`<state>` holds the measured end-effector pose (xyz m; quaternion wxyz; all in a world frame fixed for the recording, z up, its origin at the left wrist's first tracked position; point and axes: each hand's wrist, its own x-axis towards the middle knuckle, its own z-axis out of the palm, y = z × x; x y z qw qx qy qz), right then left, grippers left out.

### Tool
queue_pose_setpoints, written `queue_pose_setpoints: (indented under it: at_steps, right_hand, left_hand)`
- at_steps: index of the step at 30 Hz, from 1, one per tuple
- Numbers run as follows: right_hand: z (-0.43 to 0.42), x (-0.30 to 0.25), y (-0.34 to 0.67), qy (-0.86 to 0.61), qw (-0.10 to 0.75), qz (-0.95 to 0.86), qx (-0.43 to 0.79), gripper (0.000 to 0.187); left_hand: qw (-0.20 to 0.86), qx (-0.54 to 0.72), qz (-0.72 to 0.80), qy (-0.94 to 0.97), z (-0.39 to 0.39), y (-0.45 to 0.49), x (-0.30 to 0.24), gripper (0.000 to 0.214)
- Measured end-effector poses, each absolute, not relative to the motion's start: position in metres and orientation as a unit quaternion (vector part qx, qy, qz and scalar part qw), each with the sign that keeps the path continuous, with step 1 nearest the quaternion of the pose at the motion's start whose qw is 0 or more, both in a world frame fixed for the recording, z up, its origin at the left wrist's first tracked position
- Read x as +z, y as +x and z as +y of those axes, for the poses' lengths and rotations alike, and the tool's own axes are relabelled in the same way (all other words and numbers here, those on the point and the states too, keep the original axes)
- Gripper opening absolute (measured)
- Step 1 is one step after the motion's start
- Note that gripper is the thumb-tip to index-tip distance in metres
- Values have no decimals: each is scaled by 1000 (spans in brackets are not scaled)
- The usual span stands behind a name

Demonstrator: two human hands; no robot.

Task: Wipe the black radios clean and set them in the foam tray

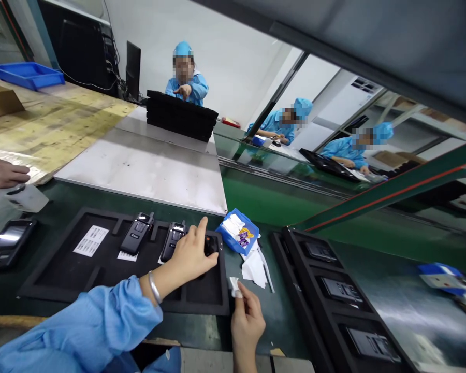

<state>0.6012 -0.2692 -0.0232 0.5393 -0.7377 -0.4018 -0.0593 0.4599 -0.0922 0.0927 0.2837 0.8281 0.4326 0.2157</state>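
My left hand (192,251) reaches over the right end of a black foam tray (62,264), its fingers stretched and thumb apart. Beneath and beside it is a dark handheld device (210,244), mostly hidden; whether the fingers touch it I cannot tell. Close to its fingers lies a two-way radio (174,239), and another two-way radio (138,233) sits further left in the tray. Just off the tray's right corner, my right hand (248,316) pinches a small white wipe (235,286) between thumb and forefinger. A printed label sheet (91,241) lies in the tray.
A blue box (233,248) holds white and coloured bits, with white scraps (255,267) beside it. More foam trays (295,269) with devices stand right. A scanner-like handheld (11,241) and another person's hand (3,173) are left. Co-workers (196,88) sit beyond stacked black trays (180,116).
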Motion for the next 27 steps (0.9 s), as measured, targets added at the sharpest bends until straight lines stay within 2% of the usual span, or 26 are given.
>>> queue_pose_setpoints:
  at_steps: [4, 8, 12, 14, 16, 18, 21, 24, 27]
  right_hand:
    - [-268, -31, 604, -744, 537, -395, -58, 33]
    - [-267, -30, 608, -746, 532, -397, -57, 35]
    - [-267, -32, 608, -744, 544, -385, -47, 36]
    - [-268, -32, 607, -744, 557, -368, -36, 38]
    - [-269, -28, 603, -744, 575, -339, -21, 40]
    - [-267, -18, 593, -740, 593, -318, -2, 38]
    - [-260, 7, 565, -708, 606, -361, 32, 29]
    - [-246, 31, 529, -659, 581, -476, 45, 21]
    - [-233, 45, 497, -619, 550, -560, 32, 24]
  left_hand:
    - [249, 112, 487, 829, -60, 495, 96, 96]
    - [247, 99, 472, 841, -52, 500, 93, 94]
    - [256, 127, 410, 866, -71, 465, 89, 74]
    - [319, 174, 350, 864, -86, 438, 83, 53]
    - [430, 204, 314, 822, -101, 415, 75, 35]
    - [537, 214, 325, 749, -114, 399, 65, 25]
    - [641, 229, 357, 640, -129, 390, 56, 28]
    - [707, 259, 341, 563, -138, 386, 58, 35]
    - [734, 301, 304, 528, -143, 375, 66, 32]
